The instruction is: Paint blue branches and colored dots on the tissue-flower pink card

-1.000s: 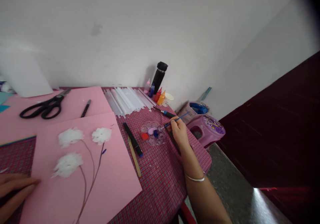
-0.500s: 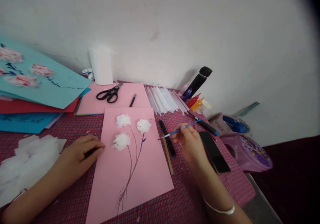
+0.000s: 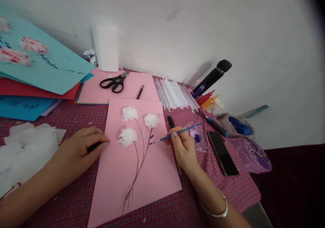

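My right hand [image 3: 183, 148] pinches a thin blue paintbrush [image 3: 183, 130] between thumb and fingers. The brush tip meets or hovers just over the pink paper [image 3: 154, 173], beside a stem; contact is hard to tell. On this paper are three white tissue flowers [image 3: 127, 136] with thin painted stems [image 3: 138, 173] that join low down, and a small dark-blue leaf mark [image 3: 151, 137] by the right stem. My left hand [image 3: 81, 150] lies at the paper's left edge, thumb and index tips brought together on it.
Right of the paper, plastic wrap with blue and pink paint [image 3: 197, 137] lies near a phone [image 3: 223, 153]. Behind are scissors [image 3: 115, 82], a pen [image 3: 140, 91], glue sticks [image 3: 175, 94] and paint bottles [image 3: 209, 101]. White tissue [image 3: 30, 153] and a turquoise flower sheet [image 3: 58, 75] are left.
My right hand has moved left with the paintbrush, bringing its tip from the paper's right edge to the right stem. The paint on the plastic has come into view. My left hand stays at the paper's edge.
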Motion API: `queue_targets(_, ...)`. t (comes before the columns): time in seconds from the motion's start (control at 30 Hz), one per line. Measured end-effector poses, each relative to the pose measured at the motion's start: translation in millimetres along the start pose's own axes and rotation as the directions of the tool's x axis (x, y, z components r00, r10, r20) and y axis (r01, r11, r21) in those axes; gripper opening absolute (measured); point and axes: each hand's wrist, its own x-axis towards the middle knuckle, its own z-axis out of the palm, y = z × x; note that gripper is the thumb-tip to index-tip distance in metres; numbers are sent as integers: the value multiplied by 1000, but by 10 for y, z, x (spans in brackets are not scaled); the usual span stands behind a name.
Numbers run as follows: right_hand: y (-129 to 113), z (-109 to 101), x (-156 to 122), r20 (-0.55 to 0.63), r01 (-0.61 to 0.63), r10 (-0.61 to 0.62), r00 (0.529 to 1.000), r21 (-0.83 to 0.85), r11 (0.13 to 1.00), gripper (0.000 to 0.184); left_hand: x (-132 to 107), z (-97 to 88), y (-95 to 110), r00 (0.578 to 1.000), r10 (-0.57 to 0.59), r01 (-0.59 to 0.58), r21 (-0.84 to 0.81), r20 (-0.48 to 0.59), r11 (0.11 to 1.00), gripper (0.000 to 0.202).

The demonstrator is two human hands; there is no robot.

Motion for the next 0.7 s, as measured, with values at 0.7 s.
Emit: queue_targets(0.7, 79, -25, -36, 62, 163, -152, 986, -262, 951, 18, -1, 33, -34, 999, -6, 7, 22, -35, 1000, 31)
